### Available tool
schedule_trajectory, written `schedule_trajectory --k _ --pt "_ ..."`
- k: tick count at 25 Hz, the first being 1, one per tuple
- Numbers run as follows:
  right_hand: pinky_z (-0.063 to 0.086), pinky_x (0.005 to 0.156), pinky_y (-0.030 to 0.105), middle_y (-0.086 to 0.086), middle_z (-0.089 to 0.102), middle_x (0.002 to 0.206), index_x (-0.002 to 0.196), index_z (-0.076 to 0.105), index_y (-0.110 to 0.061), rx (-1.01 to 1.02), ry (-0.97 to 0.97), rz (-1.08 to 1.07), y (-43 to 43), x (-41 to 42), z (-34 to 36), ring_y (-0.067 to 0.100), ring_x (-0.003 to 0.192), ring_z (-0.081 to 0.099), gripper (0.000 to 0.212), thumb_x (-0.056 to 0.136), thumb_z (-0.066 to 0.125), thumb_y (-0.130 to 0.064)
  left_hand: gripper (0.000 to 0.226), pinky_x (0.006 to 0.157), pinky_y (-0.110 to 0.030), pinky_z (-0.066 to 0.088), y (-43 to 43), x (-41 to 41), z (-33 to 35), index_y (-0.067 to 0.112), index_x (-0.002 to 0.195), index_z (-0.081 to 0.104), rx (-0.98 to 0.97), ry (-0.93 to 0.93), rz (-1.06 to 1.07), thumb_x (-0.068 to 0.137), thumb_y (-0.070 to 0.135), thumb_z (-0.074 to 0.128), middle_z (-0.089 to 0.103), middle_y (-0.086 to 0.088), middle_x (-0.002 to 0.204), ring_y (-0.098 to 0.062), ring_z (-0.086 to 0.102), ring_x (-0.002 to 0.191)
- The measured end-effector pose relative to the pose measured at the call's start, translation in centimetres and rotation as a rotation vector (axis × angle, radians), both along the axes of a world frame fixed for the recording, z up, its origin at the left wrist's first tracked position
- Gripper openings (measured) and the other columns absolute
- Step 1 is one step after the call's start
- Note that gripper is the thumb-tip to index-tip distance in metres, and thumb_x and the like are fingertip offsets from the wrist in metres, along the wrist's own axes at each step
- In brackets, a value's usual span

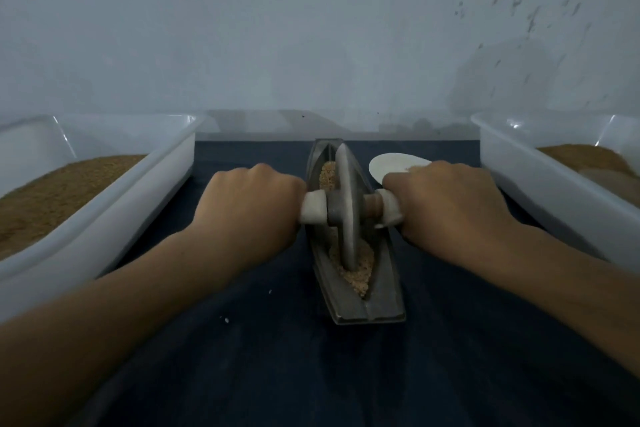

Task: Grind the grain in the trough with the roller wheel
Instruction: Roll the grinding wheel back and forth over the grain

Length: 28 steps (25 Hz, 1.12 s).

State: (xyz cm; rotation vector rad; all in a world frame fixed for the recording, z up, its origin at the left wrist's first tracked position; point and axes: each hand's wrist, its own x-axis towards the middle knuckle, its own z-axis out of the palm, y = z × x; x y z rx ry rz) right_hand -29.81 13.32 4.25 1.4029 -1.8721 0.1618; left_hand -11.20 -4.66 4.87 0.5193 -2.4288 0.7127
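A grey boat-shaped metal trough (375, 305) lies lengthwise on a dark blue cloth in the middle of the view. Pale crushed grain (362, 267) fills its groove in front of and behind the wheel. The grey roller wheel (346, 204) stands upright in the groove near the trough's middle, on an axle with pale handles on both sides. My left hand (249, 198) grips the left handle (313, 208). My right hand (446, 198) grips the right handle (389, 206).
A white plastic tub (156, 184) of brown grain sits to the left, and a second white tub (526, 166) with brown grain to the right. A small white scoop (391, 163) lies behind my right hand. A pale wall rises close behind the trough.
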Motion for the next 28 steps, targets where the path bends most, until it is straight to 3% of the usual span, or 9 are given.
schedule_trajectory --k 3,5,6,8,11,14,18,21,28 --pt "0.018 0.048 0.021 -0.008 0.037 0.061 0.071 0.051 -0.027 0.068 -0.117 -0.179 -2.6 -0.4 0.1 0.02 0.05 0.033 0.022 0.071 0.073 -0.027 0.026 0.044 -0.024 0.016 -0.7 -2.0 -0.1 0.026 0.067 0.047 0.042 -0.064 0.122 0.071 0.029 0.073 0.023 0.008 0.056 -0.014 0.02 0.042" --pt "0.034 0.057 0.031 0.001 0.06 0.083 0.084 0.047 -0.028 0.097 -0.255 -0.234 -4.8 -0.8 0.9 0.026 0.069 0.054 0.018 0.089 0.064 -0.027 0.002 0.053 -0.033 0.032 -1.4 -4.2 0.8 0.023 0.086 0.061 0.135 -0.066 0.196 0.087 0.022 0.059 0.04 0.004 0.067 -0.023 0.05 0.059" --pt "0.035 0.061 0.034 0.003 0.063 0.09 0.087 0.047 -0.029 0.123 -0.275 -0.239 -5.5 -1.2 1.2 0.028 0.076 0.057 0.017 0.092 0.063 -0.027 0.007 0.057 -0.035 0.035 -1.6 -4.7 1.3 0.023 0.091 0.062 0.18 -0.077 0.214 0.089 0.02 0.057 0.043 0.002 0.071 -0.026 0.055 0.067" --pt "0.032 0.058 0.033 -0.001 0.056 0.081 0.083 0.042 -0.031 0.158 -0.269 -0.205 -5.2 -1.3 1.6 0.025 0.069 0.05 0.025 0.089 0.065 -0.026 0.004 0.057 -0.035 0.035 -1.7 -4.1 1.1 0.024 0.09 0.06 0.215 -0.111 0.192 0.089 0.021 0.058 0.041 0.004 0.071 -0.023 0.05 0.064" --pt "0.012 0.047 0.022 -0.011 0.021 0.06 0.068 0.033 -0.031 0.16 -0.094 -0.102 -1.7 0.0 1.6 0.008 0.048 0.017 0.047 0.066 0.08 -0.026 0.014 0.048 -0.029 0.025 -0.2 -1.1 0.4 0.03 0.079 0.05 0.233 -0.123 0.127 0.085 0.032 0.063 0.036 0.008 0.066 -0.012 0.032 0.05" --pt "0.004 0.051 0.014 -0.015 0.003 0.06 0.063 0.038 -0.029 0.089 -0.03 -0.023 1.1 2.2 2.8 0.001 0.049 -0.001 0.054 0.045 0.088 -0.022 0.026 0.046 -0.027 0.021 2.2 1.4 0.9 0.034 0.076 0.04 0.171 -0.115 0.089 0.083 0.039 0.065 0.033 0.01 0.062 -0.01 0.026 0.048" --pt "0.021 0.045 0.022 -0.01 0.03 0.053 0.072 0.038 -0.026 0.114 -0.111 -0.102 2.9 2.5 2.7 0.017 0.042 0.029 0.039 0.067 0.076 -0.021 0.03 0.05 -0.029 0.028 4.3 2.6 2.0 0.033 0.076 0.034 0.133 -0.116 0.115 0.087 0.038 0.061 0.035 0.009 0.063 -0.013 0.033 0.05" --pt "0.046 0.049 0.038 -0.006 0.046 0.059 0.074 0.036 -0.03 0.072 -0.178 -0.021 3.1 2.3 3.2 0.029 0.052 0.053 0.033 0.078 0.067 -0.018 0.032 0.047 -0.026 0.016 5.0 2.6 2.7 0.03 0.073 0.032 0.067 -0.063 0.115 0.087 0.033 0.061 0.031 0.006 0.061 -0.014 0.025 0.048" --pt "0.048 0.052 0.033 -0.008 0.047 0.057 0.077 0.055 -0.03 0.003 -0.197 -0.101 2.6 2.2 4.6 0.02 0.052 0.052 0.014 0.089 0.059 -0.025 0.026 0.047 -0.025 0.015 5.3 2.1 4.4 0.029 0.075 0.038 -0.012 -0.006 0.111 0.086 0.028 0.062 0.024 0.006 0.06 -0.017 0.027 0.051"
